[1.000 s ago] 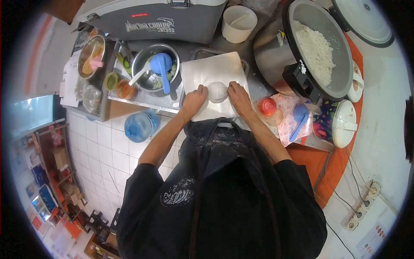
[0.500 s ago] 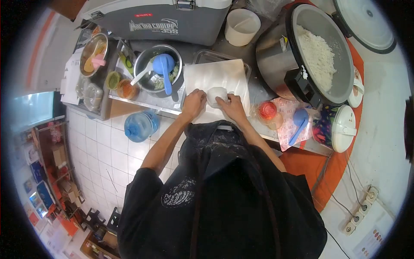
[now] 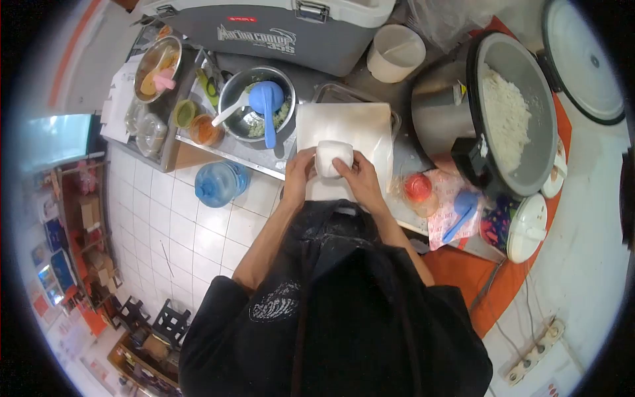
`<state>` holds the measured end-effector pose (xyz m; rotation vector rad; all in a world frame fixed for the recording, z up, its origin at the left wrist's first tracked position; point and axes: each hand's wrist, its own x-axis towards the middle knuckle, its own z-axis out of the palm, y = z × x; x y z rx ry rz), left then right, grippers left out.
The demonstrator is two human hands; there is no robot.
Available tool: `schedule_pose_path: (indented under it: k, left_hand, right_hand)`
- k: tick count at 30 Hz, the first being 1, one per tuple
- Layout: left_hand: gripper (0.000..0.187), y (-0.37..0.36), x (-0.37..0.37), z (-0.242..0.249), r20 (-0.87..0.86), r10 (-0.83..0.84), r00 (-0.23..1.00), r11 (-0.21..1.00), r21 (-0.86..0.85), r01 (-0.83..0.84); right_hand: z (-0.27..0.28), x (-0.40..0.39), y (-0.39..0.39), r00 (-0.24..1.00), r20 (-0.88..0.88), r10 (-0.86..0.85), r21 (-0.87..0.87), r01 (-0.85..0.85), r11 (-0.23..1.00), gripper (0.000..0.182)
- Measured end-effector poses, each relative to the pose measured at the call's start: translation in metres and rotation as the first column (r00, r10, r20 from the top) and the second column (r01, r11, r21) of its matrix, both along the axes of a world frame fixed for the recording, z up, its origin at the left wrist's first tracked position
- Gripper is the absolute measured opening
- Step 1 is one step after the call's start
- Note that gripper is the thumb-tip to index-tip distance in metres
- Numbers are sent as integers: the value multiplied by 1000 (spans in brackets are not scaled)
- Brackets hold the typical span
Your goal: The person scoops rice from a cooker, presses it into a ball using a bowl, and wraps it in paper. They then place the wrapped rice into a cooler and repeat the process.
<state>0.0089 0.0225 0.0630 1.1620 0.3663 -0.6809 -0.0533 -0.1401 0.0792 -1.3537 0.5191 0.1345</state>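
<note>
A small white rounded-square bowl or mould [image 3: 334,159] is over the white paper sheets [image 3: 344,119] at the counter's front edge. My right hand [image 3: 358,173] grips its right side, thumb on top. At its left side is my left hand [image 3: 302,171], fingers curled against it. Whether the white piece rests on the paper or is lifted is hard to tell. The paper lies on a metal tray [image 3: 334,91]. To the left, a steel bowl [image 3: 228,86] holds a blue scoop [image 3: 266,99], a white spoon and a pale green mix.
An open rice cooker [image 3: 440,106] with white rice stands at the right. Behind are a grey cooler [image 3: 278,36] and a white container [image 3: 395,54]. Right of the paper sit a red-topped jar [image 3: 418,188] and a blue scoop [image 3: 465,200]. A water bottle [image 3: 218,184] is below the counter.
The white piece looks taller and more square, and my hands have closed in around its sides. The whole view has shifted slightly, with the counter things lower and further right.
</note>
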Motion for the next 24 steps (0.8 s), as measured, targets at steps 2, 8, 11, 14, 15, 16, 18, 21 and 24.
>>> schedule_pose_path:
  k: [2,8,11,14,15,16,18,21,24]
  left_hand:
    - [33,-5,-5,36,63,-64,996,990,126,56]
    - [41,-26,-18,79,220,161,962,987,-12,-162]
    - [54,-22,-6,105,455,78,887,985,100,-138]
    - [59,-15,33,123,646,-69,760,978,193,-76]
    - [59,-13,50,129,770,-137,623,953,274,-129]
    - [59,-9,70,135,858,-219,465,920,340,-194]
    - [68,9,104,139,871,-218,440,908,347,-237]
    - [78,39,169,138,900,-284,331,863,391,-321]
    - [84,50,236,149,878,-431,209,750,478,-458]
  right_hand:
    - [15,-4,-1,995,24,96,-18,-96,995,54]
    - [64,13,15,971,215,101,45,-113,993,48]
    - [89,31,13,939,311,151,66,-179,982,52]
    - [129,63,-4,937,313,153,-48,-145,988,58]
    - [146,77,-14,935,301,187,-128,-155,980,56]
    - [159,88,-21,956,251,151,-140,-119,983,53]
    - [195,123,-37,896,439,73,-364,103,926,63]
    - [242,207,-66,821,569,44,-572,357,738,66]
    - [273,325,-64,868,446,219,-583,96,807,52]
